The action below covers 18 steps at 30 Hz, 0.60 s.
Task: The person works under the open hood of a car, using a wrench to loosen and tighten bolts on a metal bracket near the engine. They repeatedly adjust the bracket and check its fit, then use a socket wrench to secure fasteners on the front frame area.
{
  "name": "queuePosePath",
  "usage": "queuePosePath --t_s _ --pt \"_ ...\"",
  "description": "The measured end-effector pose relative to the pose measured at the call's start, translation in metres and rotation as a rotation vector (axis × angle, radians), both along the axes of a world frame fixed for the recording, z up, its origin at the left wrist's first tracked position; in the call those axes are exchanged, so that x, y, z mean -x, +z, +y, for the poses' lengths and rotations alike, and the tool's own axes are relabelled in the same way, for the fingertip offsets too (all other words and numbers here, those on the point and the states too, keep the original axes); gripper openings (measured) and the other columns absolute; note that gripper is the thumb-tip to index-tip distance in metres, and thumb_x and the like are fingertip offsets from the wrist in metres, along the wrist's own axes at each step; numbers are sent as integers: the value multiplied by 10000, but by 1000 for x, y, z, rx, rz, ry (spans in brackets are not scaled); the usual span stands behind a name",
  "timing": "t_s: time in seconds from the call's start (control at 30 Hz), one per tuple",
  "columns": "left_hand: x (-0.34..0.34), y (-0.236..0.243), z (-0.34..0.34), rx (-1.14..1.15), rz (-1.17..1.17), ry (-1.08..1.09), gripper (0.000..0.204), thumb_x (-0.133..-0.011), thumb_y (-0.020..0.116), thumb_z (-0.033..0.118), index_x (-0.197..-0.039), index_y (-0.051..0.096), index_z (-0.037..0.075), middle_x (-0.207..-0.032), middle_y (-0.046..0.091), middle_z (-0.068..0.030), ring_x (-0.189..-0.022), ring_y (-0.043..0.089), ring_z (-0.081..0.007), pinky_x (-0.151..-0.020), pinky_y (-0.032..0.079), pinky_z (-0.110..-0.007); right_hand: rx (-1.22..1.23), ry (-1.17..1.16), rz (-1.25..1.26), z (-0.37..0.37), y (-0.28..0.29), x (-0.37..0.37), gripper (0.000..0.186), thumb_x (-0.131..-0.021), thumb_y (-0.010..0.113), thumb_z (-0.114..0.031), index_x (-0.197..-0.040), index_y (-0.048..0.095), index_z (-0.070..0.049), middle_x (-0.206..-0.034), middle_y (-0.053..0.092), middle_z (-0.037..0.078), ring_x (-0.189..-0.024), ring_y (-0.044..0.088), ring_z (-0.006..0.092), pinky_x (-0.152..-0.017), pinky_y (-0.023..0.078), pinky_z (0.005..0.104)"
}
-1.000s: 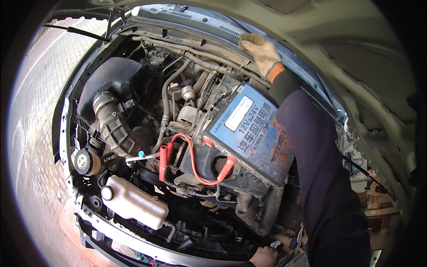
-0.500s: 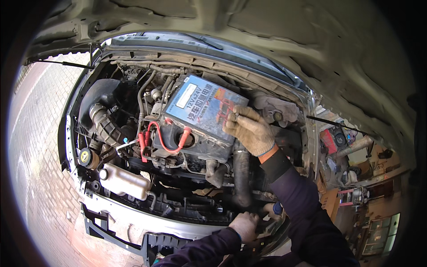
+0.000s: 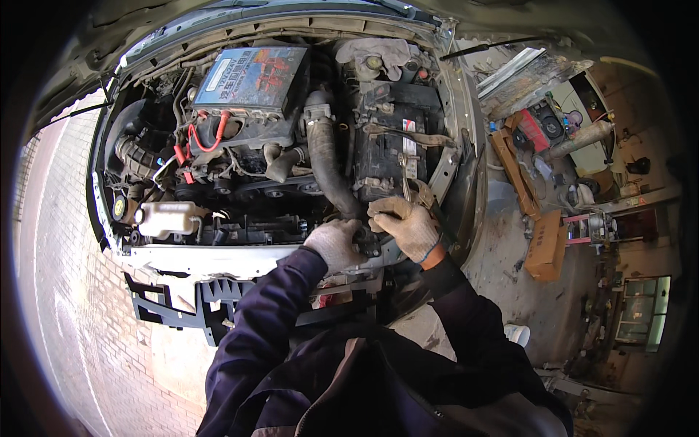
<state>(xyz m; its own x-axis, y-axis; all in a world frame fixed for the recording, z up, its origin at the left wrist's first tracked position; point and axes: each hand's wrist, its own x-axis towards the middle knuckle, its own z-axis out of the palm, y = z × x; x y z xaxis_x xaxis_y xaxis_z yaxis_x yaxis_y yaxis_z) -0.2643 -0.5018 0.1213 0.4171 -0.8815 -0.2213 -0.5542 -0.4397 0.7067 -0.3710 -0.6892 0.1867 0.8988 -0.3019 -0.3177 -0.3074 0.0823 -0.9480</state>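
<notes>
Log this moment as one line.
left hand: by dark hose | right hand: near battery, fingers curled | grip: unclear, both | blue box: on engine

The left hand [image 3: 335,245] has its fingertips tucked out of sight at the front of the car [image 3: 204,258], so you can't see what they touch. The right hand [image 3: 409,227] has curled fingers, and they hide whatever might be inside them. The bottom end of the fat, dusty hose [image 3: 328,164] gets lost by the hands. The blue box [image 3: 251,76] covers part of the engine [image 3: 251,138]. The hood [image 3: 524,22] runs off the top, and the jacket [image 3: 357,393] runs off the bottom. Many bits in the heap of stuff [image 3: 580,195] are too small to tell
</notes>
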Motion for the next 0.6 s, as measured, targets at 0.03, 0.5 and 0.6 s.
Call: queuePosePath --t_s 0.03,0.5,0.6 --pt "2 0 1 -3 5 3 730 -806 893 451 -1362 704 17 -1247 783 -252 -1256 734 -413 -1099 593 -502 -8 -46 48 1 -6 16 237 -1084 711 8 -1312 759 57 -1279 799 125 -1103 799 197 -985 681 310" --pt "13 -14 -3 -24 -69 40 894 -807 919 429 -1560 620 49 -1343 782 -219 -1281 742 -386 -1109 603 -454 777 280 -180 10 -37 62 168 -1027 744 -131 -1132 846 -49 -1136 819 144 -1085 782 348 -953 624 440" --pt "18 -9 -3 -73 -42 70 895 -814 913 430 -1576 618 65 -1364 775 -215 -1299 735 -382 -1119 598 -455 881 341 -269 11 -41 57 158 -1008 742 -137 -1091 855 -62 -1104 805 135 -1085 758 350 -966 608 463"
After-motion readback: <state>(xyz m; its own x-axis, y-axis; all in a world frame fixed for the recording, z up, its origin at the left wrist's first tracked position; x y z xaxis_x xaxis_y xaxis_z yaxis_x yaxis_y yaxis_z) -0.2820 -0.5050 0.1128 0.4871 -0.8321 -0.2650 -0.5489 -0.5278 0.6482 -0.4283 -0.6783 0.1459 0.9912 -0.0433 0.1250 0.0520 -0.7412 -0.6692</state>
